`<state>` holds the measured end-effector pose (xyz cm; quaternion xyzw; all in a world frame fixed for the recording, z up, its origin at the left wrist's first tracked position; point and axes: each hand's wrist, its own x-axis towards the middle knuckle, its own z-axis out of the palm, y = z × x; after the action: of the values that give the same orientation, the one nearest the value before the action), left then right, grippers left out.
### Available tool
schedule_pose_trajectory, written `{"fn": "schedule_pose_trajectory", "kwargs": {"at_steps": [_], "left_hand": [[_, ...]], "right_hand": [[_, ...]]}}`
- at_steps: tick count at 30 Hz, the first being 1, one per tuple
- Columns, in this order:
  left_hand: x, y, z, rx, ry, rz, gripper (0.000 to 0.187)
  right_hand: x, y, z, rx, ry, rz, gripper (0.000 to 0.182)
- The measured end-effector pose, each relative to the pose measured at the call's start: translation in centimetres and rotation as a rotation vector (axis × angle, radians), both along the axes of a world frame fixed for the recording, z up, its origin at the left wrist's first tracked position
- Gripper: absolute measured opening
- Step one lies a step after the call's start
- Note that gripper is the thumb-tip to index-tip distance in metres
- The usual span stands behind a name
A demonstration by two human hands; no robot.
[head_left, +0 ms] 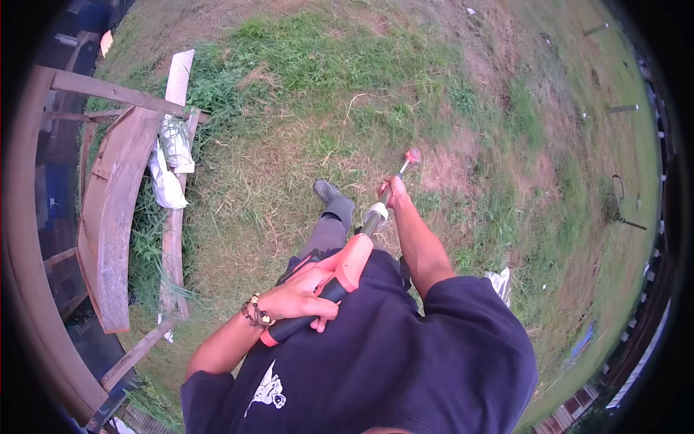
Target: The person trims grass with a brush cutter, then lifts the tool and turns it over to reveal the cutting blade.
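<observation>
A long stick tool (367, 227) slants across the front of the person, from the tummy out over the grass and a bit to the right. Its back part is orange, with a black grip and an orange tip at the near end. A white ring (377, 210) sits round the pole in the middle, and a small orange head (413, 155) is at the far end. The head is low over the grass, but I cannot tell if it touches the ground. The left hand (307, 291) is wrapped round the black grip, close to the tummy. The right hand (392, 191) is reached out, with its fingers curled round the pole between the white ring and the head. A beaded bracelet (256, 312) is on the left wrist. The person has a dark shirt (405, 347) with a white picture (270, 388) on it. One dark shoe (326, 190) shows on the grass, to the left of the right hand. All around is a yard of green grass (303, 61) with dry, brown bits. Over on the left are a wide wooden board (123, 210) and a thin plank (172, 253). A white bag (168, 189) lies by the plank. Far off on the right, something blue (581, 342) lies on the grass.
</observation>
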<state>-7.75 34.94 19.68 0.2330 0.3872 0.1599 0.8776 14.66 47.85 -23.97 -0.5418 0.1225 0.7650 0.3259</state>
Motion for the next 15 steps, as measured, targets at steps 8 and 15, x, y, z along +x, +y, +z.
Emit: {"fn": "schedule_pose_trajectory", "kwargs": {"at_steps": [8,15], "left_hand": [[-4.5,3.2,2.7,0.146,0.426,-0.303,0.03],[-6.4,7.0,2.6,0.167,0.461,-0.328,0.03]], "right_hand": [[-16.9,7.5,3.2,0.13,0.14,0.283,0.009],[-20.1,11.3,4.7,0.159,0.029,0.331,0.005]]}}
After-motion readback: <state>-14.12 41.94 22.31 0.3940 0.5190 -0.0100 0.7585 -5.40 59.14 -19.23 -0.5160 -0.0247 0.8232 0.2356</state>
